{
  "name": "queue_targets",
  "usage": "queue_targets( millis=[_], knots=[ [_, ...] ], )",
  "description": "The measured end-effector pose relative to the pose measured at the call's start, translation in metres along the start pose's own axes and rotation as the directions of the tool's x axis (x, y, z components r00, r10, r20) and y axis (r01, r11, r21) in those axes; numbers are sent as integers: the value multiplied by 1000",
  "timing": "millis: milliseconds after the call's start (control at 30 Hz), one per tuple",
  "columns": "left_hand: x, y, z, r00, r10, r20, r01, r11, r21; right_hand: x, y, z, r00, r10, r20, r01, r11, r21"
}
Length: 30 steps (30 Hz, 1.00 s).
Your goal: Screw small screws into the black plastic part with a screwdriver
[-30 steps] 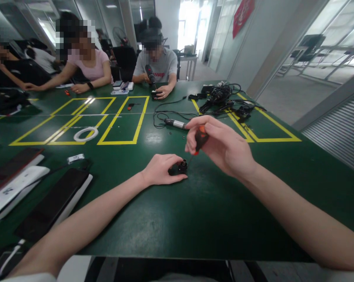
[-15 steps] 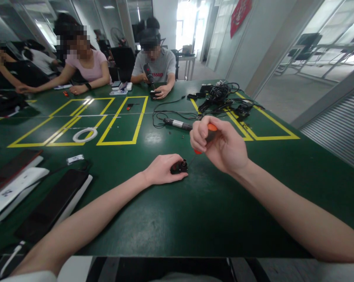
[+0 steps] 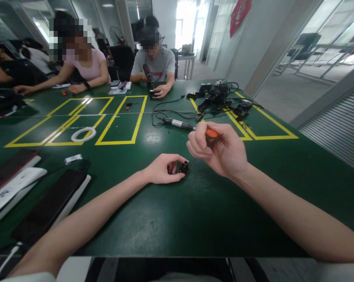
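A small black part (image 3: pixel 184 168) with a short round post on top sits on the green table. My left hand (image 3: pixel 162 168) holds it from the left, thumb and index finger on either side. My right hand (image 3: pixel 222 150), to the right and higher, is closed around the orange-and-black handle of a screwdriver (image 3: pixel 212 135). The thin shaft slants down to the left toward the black part; whether its tip touches cannot be made out. Behind my right hand lies a silver-and-black electric screwdriver (image 3: pixel 178 124) with a cord, its right end partly covered.
Tangled black cables (image 3: pixel 221 94) lie at the back right. A white tape ring (image 3: pixel 83 134) rests near yellow tape outlines. Phones and power banks, among them a black phone (image 3: pixel 52 201), lie at the left. Across the table a person (image 3: pixel 153 64) works with a power driver.
My right hand has turned slightly and moved a little left, the screwdriver tilting with it. The black part now shows farther right between my left thumb and index finger.
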<state>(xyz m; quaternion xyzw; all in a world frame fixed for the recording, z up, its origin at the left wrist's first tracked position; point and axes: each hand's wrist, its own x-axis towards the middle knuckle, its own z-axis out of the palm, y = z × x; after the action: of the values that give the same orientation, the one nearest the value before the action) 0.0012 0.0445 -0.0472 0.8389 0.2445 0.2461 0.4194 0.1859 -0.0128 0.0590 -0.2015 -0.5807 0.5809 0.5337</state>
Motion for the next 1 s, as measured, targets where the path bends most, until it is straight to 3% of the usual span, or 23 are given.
queue_targets(
  millis=[100,233,367,567,800,1000],
  knots=[
    [5,-4,-4,983,-157,99,181,926,-332,-2,1,-2,1000,0,10,0,999,52],
    [9,-7,-10,944,-237,230,324,798,-507,1,1,-2,1000,-24,-16,24,998,54],
    [10,-7,-15,932,-226,283,350,763,-543,4,0,-3,999,8,-51,-8,1000,9],
    [11,-8,-17,929,-210,306,353,753,-555,0,2,-4,1000,11,-23,-9,997,83],
    [10,-9,-10,944,-252,213,327,795,-511,4,2,0,998,30,-53,-29,999,27],
    [10,-10,-10,945,-259,200,327,783,-529,0,3,-5,998,22,-52,-19,999,46]
  ],
)
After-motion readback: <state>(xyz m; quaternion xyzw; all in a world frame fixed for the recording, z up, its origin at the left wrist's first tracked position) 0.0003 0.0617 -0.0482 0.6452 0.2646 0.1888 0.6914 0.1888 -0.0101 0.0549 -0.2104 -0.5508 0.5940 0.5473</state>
